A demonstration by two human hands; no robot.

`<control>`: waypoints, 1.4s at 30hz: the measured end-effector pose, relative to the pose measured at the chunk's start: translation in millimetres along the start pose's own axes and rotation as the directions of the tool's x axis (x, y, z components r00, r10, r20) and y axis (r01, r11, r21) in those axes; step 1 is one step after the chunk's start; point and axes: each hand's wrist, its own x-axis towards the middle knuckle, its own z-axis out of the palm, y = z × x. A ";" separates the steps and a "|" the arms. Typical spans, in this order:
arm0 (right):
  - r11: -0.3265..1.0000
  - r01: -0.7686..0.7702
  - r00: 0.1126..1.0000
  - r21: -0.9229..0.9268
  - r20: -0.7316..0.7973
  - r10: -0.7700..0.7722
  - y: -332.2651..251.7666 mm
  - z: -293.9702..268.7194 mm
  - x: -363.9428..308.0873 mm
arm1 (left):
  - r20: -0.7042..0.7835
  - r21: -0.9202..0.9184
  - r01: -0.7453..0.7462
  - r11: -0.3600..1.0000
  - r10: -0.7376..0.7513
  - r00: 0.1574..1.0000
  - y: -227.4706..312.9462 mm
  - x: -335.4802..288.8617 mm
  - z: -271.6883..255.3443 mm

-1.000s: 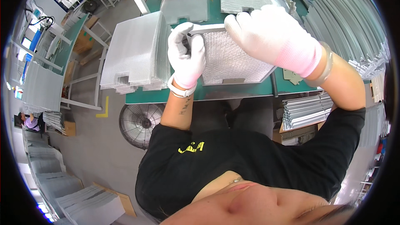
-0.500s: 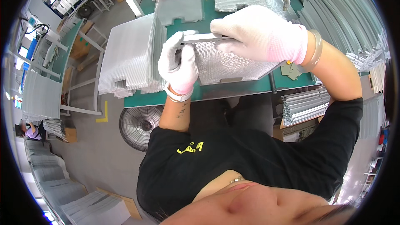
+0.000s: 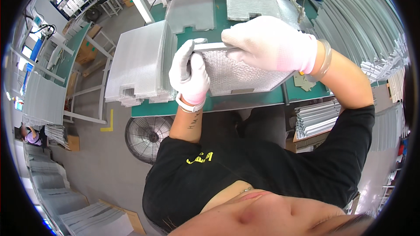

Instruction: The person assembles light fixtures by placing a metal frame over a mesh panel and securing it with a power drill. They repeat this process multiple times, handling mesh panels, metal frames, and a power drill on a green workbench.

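Note:
A silvery metal mesh filter panel (image 3: 238, 72) stands tilted on edge over the green worktable, a light metal frame strip (image 3: 214, 46) along its upper edge. My left hand (image 3: 190, 73), in a white glove, is closed around the panel's left upper corner, its thumb on the near face. From the right, my gloved right hand (image 3: 271, 46) pinches the strip and upper edge between thumb and fingers. The right hand covers the panel's upper right part. A small rectangular notch (image 3: 242, 91) shows at the lower edge.
A tall stack of mesh sheets (image 3: 138, 59) stands left of my hands. More mesh sheets (image 3: 191, 12) lie behind, with another pile (image 3: 250, 1) at back right. Long metal strips (image 3: 354, 22) fill the right side. A floor fan (image 3: 151, 137) stands below the table's front edge (image 3: 175, 110).
The whole view has shifted slightly, so the table and hands sit lower in the picture. My right wrist has come slightly left; both hands keep their grip on the panel.

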 end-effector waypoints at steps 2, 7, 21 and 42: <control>0.999 -0.008 1.000 -0.051 -0.016 0.007 -2.8 2.9 1.4 | 0.013 -0.125 -0.026 0.992 0.028 1.000 -2.2 4.1 4.9; 0.994 0.049 0.997 -0.093 -0.052 -0.054 -3.9 4.2 -1.5 | 0.140 -0.224 -0.043 0.974 0.076 0.987 -3.6 9.5 3.8; 0.919 0.100 0.941 -0.380 -0.263 -0.211 -8.9 -27.4 -41.2 | 0.260 -0.034 -0.115 0.993 0.120 0.958 -6.7 5.6 -16.2; 0.040 -0.552 0.297 0.833 0.152 0.943 45.2 212.6 -254.6 | 0.969 -0.141 -0.702 0.698 0.244 0.048 -2.4 19.2 140.0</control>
